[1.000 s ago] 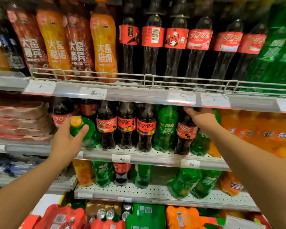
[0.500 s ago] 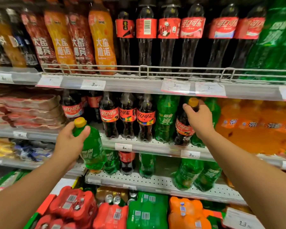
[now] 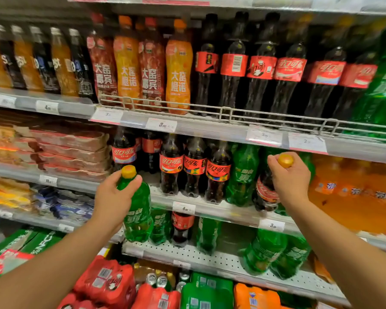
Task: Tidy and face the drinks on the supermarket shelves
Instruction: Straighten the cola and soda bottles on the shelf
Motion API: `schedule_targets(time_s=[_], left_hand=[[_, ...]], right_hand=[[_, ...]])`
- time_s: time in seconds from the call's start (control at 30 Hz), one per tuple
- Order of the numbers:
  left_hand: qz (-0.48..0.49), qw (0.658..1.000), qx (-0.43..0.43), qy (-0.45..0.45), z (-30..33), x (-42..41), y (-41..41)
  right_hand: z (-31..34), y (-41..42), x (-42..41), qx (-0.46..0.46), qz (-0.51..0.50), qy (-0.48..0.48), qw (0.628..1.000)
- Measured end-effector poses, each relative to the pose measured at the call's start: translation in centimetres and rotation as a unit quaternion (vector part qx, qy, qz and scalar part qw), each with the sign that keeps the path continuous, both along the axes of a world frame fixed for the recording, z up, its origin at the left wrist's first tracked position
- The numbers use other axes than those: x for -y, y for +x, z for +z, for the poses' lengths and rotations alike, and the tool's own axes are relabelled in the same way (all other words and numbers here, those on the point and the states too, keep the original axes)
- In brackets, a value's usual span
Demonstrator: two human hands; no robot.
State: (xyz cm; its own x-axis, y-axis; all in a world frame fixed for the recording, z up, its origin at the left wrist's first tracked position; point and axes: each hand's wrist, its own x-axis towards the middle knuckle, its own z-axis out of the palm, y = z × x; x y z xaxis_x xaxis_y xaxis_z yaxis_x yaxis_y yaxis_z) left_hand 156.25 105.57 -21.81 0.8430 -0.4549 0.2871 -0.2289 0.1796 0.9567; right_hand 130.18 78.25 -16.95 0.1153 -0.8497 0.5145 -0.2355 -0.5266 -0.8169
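Meanwhile, left hand (image 3: 112, 197) fingers curl round a green bottle (image 3: 137, 210); right hand (image 3: 288, 177) fingers pinch a yellow-capped bottle (image 3: 285, 161).

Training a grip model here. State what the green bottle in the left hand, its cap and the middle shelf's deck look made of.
Green bottle: likely clear-tinted plastic, glossy; light shows through.
Its cap: opaque yellow-orange, probably plastic, smooth.
Shelf deck: seemingly painted metal, pale, perforated with small holes.

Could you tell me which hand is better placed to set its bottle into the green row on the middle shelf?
Probably the right hand: its yellow-capped bottle is already beside the green bottle; the left hand is out front.
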Motion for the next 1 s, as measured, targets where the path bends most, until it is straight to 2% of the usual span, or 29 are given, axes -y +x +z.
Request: schedule_targets(time_s=[0.07, 0.17, 0.37, 0.53, 1.0], left_hand=[[-0.005, 1.000, -0.009, -0.016, 0.5, -0.3, 1.4], [-0.017, 1.000, -0.011, -0.023, 0.8, -1.0, 3.5], [-0.073, 0.997, 0.004, 0.012, 0.9, -3.7, 9.1], [-0.107, 0.994, 0.032, 0.020, 0.6, -6.2, 13.5], [-0.092, 0.995, -0.035, 0.021, -1.3, -8.9, 18.6]], right_hand=[[1.0, 1.4, -2.2, -0.008, -0.013, -0.026, 1.000], [1.8, 4.2, -6.0, -0.007, 0.030, -0.049, 0.998], [2.6, 13.5, -12.2, -0.019, 0.138, 0.011, 0.990], [2.7, 21.0, -15.8, -0.079, 0.228, 0.019, 0.970], [1.0, 31.4, -17.0, -0.067, 0.222, -0.017, 0.973]])
